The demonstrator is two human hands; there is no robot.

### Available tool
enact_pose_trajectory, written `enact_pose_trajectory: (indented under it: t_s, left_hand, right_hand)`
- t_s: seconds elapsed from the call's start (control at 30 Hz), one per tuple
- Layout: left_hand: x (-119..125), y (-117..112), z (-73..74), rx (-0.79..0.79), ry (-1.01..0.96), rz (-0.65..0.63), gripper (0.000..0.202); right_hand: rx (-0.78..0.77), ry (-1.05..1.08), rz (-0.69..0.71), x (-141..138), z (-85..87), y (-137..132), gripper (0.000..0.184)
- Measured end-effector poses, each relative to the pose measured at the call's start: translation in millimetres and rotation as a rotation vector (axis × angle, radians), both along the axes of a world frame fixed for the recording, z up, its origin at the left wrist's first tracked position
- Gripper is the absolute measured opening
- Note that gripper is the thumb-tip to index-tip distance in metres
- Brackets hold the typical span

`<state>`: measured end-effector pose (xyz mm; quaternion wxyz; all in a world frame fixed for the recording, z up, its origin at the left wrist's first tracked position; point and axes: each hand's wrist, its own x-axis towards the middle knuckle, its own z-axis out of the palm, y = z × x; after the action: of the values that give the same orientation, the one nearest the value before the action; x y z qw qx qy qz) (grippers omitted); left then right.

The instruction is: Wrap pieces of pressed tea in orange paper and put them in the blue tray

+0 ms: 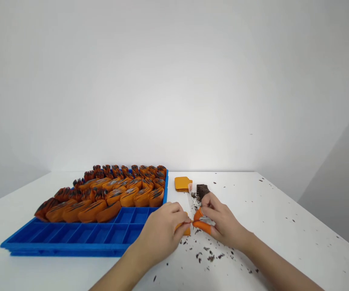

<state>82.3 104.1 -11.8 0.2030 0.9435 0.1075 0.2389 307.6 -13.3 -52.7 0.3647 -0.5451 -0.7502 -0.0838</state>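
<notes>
My left hand is closed in a pinch, with its thumb and forefinger on a thin orange piece. From the right, my right hand pinches the same small piece, and the fingertips of both hands almost meet. Orange finger covers sit on the right thumb and forefinger. Partly hidden behind my left fingers, flat orange pieces lie on the table. Just beyond my right hand is a dark brown block of layered flakes or leaves.
A blue compartment tray stands at left, its back rows filled with orange bundles with dark streaks. A stack of orange cut pieces lies beyond the hands, beside a clear strip. Dark flakes are scattered over the white table.
</notes>
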Motion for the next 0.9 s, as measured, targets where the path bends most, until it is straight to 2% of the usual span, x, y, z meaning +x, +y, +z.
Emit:
enact_pose_trajectory:
  t_s: [0.1, 0.17, 0.23, 0.33, 0.47, 0.57, 0.63, 0.77, 0.9]
  left_hand:
    - [-28, 6, 3.8, -0.081, -0.038, 0.096, 0.016]
    - [-54, 19, 7.4, -0.107, -0.076, 0.179, 0.020]
    - [-84, 41, 10.8, -0.111, -0.130, 0.267, 0.023]
    - [-127, 80, 10.6, -0.118, -0.137, 0.476, 0.031]
    - [-165, 121, -2.0, -0.219, -0.094, 0.681, 0.041]
    - [-178, 132, -13.2, -0.287, -0.081, 0.747, 0.042]
    - [-182, 134, -17.1, -0.279, -0.072, 0.754, 0.040]
    - [-185, 135, -15.1, -0.126, 0.047, 0.717, 0.040]
    - [-178, 135, -12.6, 0.053, 0.149, 0.689, 0.038]
  right_hand:
    - [-0.026, 0.026, -0.025, -2, 5.5, -3, 0.022]
    - [-0.036, 0.043, -0.054, 0, 8.3, -5, 0.031]
    - [-0.037, 0.047, -0.078, 3, 9.5, -5, 0.033]
    - [-0.041, 0.040, -0.096, 7, 8.6, -5, 0.032]
    - [-0.046, 0.035, -0.084, 6, 7.5, -3, 0.035]
    - [-0.032, 0.036, -0.075, 4, 8.4, -3, 0.034]
    - [-0.022, 0.035, -0.071, 4, 8.5, -3, 0.032]
    - [-0.027, 0.037, -0.060, 6, 7.0, -3, 0.032]
    - [-0.049, 0.034, -0.054, 6, 6.9, -4, 0.027]
